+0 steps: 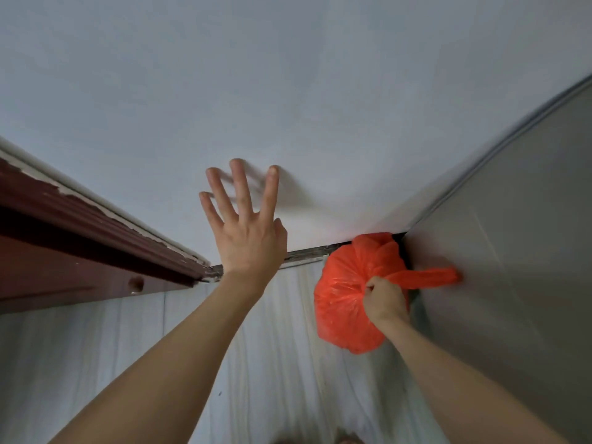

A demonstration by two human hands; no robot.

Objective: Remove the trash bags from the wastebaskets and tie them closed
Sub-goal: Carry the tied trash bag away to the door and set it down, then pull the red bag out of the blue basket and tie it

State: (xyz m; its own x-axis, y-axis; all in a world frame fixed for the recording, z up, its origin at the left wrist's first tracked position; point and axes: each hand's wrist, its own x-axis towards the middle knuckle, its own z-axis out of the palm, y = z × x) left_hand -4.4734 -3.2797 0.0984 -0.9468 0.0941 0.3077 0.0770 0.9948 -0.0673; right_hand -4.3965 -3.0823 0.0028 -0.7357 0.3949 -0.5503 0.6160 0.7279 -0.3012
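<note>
A full orange-red trash bag (pixel 344 293) hangs low at the right, in the corner where the white wall meets a grey panel. My right hand (pixel 384 301) is shut on the bag's gathered neck, and a twisted tail of plastic sticks out to the right of my fist. My left hand (pixel 245 232) is held up with fingers spread against the white wall, holding nothing. No wastebasket is in view.
A dark red wooden door frame (pixel 80 245) with chipped paint runs along the left. A grey panel (pixel 512 251) stands close on the right. The white wall (pixel 288 91) is straight ahead, and pale tiled floor (pixel 272 363) lies below.
</note>
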